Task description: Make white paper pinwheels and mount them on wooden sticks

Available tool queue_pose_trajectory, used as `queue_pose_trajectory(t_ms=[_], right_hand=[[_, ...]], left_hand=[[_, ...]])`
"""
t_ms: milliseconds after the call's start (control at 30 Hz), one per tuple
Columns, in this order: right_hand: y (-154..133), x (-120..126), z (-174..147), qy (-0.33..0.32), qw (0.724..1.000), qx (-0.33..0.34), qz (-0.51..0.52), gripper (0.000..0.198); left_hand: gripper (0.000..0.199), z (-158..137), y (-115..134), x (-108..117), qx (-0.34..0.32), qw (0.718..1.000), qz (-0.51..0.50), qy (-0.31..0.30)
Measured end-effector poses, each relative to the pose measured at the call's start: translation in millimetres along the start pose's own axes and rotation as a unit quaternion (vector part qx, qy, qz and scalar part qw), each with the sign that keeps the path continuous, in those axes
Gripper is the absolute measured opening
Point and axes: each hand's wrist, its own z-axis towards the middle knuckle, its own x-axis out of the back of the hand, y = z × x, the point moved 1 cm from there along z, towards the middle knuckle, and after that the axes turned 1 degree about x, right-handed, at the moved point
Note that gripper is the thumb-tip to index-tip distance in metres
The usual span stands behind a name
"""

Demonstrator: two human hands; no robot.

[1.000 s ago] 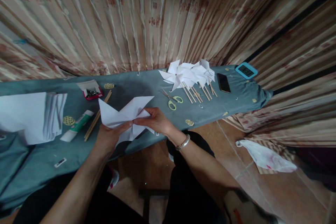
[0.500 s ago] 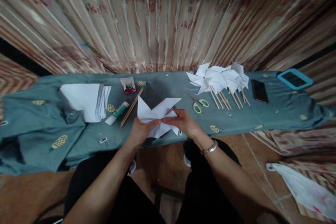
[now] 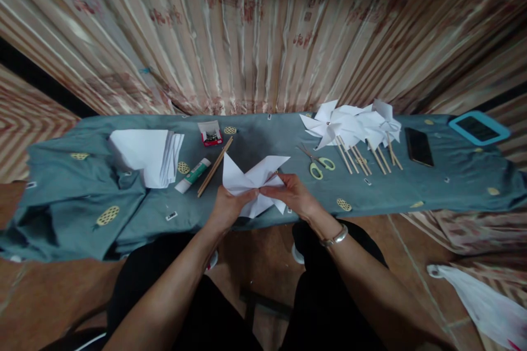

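Note:
A white paper pinwheel is between both hands at the front edge of the cloth-covered table. My left hand grips it from the left, its thumb pressed on the centre. From the right, my right hand pinches the same pinwheel, thumb at the middle and fingers behind the paper. The fingers under the paper are hidden, and I cannot see whether a stick is there. Just left of the pinwheel lie wooden sticks and a green-and-white glue stick. Scissors with pale green handles lie to the right.
A stack of white paper is at the left on the teal tablecloth. Behind the sticks stands an open red box of small metal pieces. Several finished pinwheels, a phone and a blue-framed tablet lie right.
The whole view has shifted, so everything appears slightly further right. Both hands keep their hold on the pinwheel, with hardly any visible change in their grip.

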Motion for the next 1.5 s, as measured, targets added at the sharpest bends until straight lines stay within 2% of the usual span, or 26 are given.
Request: queue_pose_trajectory(t_ms=[200,467,733,967,1200,1500], right_hand=[[-9.4,-0.2,1.6,-0.013,1.000,0.002,0.002,0.038],[-4.5,0.4,4.8,-0.019,1.000,0.009,-0.014,0.035],[-7.3,2.5,4.0,-0.023,0.999,0.020,-0.029,0.033],[-13.5,14.7,10.7,0.046,0.997,0.061,-0.011,0.034],[-15.6,26.3,20.6,0.140,0.986,0.096,0.001,0.038],[-13.0,26.8,32.6,0.172,0.976,0.116,-0.059,0.031]], left_hand=[[0.045,4.0,0.0,0.0,-0.016,1.000,-0.004,-0.007],[0.042,2.1,-0.9,2.4,0.006,1.000,0.002,-0.003],[0.043,5.2,-1.9,5.5,-0.014,1.000,0.003,0.003],[0.043,5.9,0.8,5.3,-0.018,0.999,-0.022,0.039],[0.042,-0.3,-1.5,8.1,0.018,0.998,-0.044,0.033],[0.038,-8.6,-5.2,18.1,0.019,0.999,-0.036,0.012]])
